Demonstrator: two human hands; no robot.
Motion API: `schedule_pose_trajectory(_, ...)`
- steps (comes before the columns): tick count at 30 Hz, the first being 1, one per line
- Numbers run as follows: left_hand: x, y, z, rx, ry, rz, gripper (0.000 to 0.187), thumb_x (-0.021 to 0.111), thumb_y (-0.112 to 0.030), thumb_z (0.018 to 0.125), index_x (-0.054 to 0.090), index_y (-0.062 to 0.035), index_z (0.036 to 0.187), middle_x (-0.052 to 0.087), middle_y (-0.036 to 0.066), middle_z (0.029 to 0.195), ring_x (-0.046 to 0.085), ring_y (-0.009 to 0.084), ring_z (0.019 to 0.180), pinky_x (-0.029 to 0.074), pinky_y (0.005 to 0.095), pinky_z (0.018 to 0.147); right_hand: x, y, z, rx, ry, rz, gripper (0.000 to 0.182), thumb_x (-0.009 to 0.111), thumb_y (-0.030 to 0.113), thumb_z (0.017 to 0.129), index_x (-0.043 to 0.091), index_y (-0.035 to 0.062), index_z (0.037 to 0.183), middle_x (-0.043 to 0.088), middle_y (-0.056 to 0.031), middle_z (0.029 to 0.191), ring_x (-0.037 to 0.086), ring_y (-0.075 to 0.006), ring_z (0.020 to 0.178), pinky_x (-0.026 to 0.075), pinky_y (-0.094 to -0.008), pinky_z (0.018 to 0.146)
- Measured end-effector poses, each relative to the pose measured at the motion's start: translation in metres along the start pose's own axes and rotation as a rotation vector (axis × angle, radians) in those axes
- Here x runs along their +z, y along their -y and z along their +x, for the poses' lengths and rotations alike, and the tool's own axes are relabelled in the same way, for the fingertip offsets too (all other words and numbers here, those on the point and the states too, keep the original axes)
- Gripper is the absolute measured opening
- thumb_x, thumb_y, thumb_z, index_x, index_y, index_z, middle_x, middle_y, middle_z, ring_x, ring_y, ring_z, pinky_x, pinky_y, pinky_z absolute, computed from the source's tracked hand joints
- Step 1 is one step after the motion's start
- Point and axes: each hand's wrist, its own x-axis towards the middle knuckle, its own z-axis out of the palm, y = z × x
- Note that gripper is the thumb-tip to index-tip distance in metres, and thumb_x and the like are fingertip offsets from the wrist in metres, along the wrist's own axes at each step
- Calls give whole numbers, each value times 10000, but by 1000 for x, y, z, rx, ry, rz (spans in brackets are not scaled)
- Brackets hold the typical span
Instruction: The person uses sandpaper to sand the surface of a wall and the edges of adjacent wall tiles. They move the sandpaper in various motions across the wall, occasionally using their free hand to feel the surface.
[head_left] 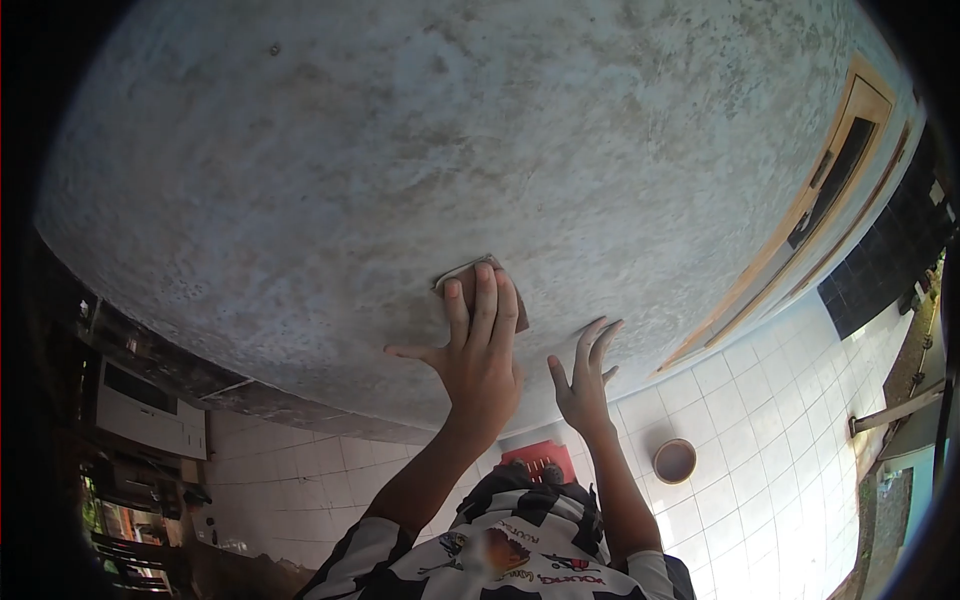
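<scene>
My left hand (478, 355) is pressed against the mottled grey-white wall (360, 170). Under its fingers lies a folded piece of brown sandpaper (515, 312), held flat to the surface, with a curled pale edge showing above the fingertips. The fingers cover much of the sheet, and one digit sticks out to the left. Lower and to the right, my right hand (583, 390) is open with its fingers spread. It holds nothing, and its fingertips are right by the wall.
I stand above a red plastic stool (540, 460). A round bucket (674, 461) sits on the white tiled floor (740, 430). At the right is a wooden-framed opening (790, 240) in the wall. Dark furniture and a white cabinet (145, 405) are at the lower left.
</scene>
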Motion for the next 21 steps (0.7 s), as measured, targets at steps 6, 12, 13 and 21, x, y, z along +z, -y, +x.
schedule_pose_trajectory(6, -6, -3, 17, 65, -99, 35, 787, 614, 6, 760, 437, -60, 1523, 291, 129, 1670, 37, 396, 1584, -182, 905, 876, -1, 5, -2, 6, -11, 6, 926, 536, 427, 1039, -75, 43, 1619, -188, -371, 1620, -93, -580, 1505, 108, -850, 1042)
schedule_pose_trajectory(12, 9, -4, -3, 66, -62, 36, 769, 626, 6, 750, 482, -95, 1499, 321, 118, 1655, 68, 370, 1587, -175, 899, 902, -2, 6, 0, 27, -2, -29, 926, 525, 443, 1041, -78, 42, 1618, -171, -379, 1620, -99, -576, 1507, 105, -847, 1045)
schedule_pose_trajectory(13, -3, -9, 12, 58, -44, 13, 759, 623, 3, 755, 490, -97, 1495, 319, 112, 1657, 50, 365, 1589, -185, 892, 909, -1, 6, -1, 20, -8, -31, 923, 523, 444, 1041, -75, 40, 1618, -167, -380, 1620, -100, -575, 1507, 108, -848, 1044)
schedule_pose_trajectory(21, 12, -9, -25, 19, 4, 1, 744, 615, -6, 767, 488, -94, 1494, 330, 89, 1654, 46, 363, 1589, -175, 896, 915, -3, 5, -3, 37, 4, -10, 935, 517, 453, 1042, -95, 36, 1613, -156, -392, 1616, -107, -582, 1503, 82, -840, 1055)
